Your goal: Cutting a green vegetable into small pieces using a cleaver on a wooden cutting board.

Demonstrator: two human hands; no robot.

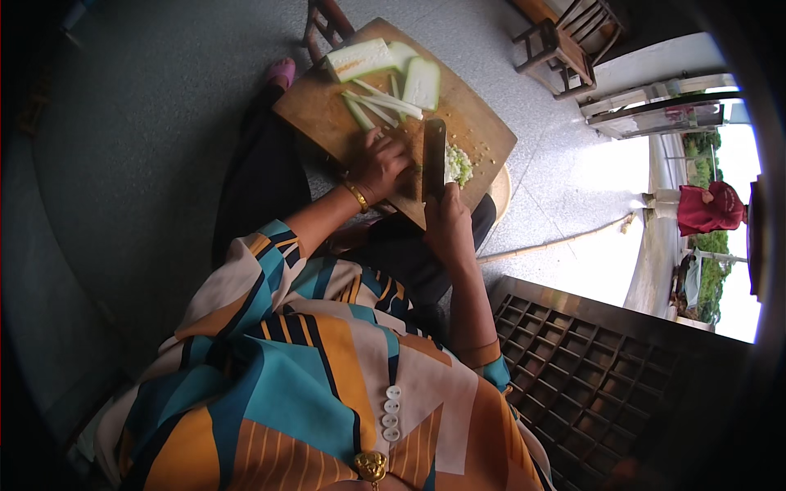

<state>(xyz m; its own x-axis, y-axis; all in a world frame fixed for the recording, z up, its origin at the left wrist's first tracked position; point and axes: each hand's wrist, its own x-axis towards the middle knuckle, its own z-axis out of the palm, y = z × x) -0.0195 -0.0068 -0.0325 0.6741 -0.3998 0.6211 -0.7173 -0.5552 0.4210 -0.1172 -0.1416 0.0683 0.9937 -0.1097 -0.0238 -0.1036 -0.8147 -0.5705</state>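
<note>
A wooden cutting board point(485, 123) lies tilted in the view before me. My right hand point(450, 221) grips a cleaver point(434, 156) by its handle, the dark blade over the board. Left of the blade, my left hand point(382, 162) rests with bent fingers on the near ends of pale green-edged gourd strips point(384, 98); its fingertips are partly hidden. A small heap of diced gourd point(459, 166) lies just right of the blade. At the board's far end are a large cut gourd piece point(362, 59) and flat gourd slices point(422, 84).
Beneath the board's right edge shows a round pale container's rim point(505, 190). A bamboo pole point(552, 241) lies on the floor. A wooden lattice point(577, 362) stands at lower right, a wooden chair point(556, 52) at upper right. Outside the doorway is a person in red point(709, 208).
</note>
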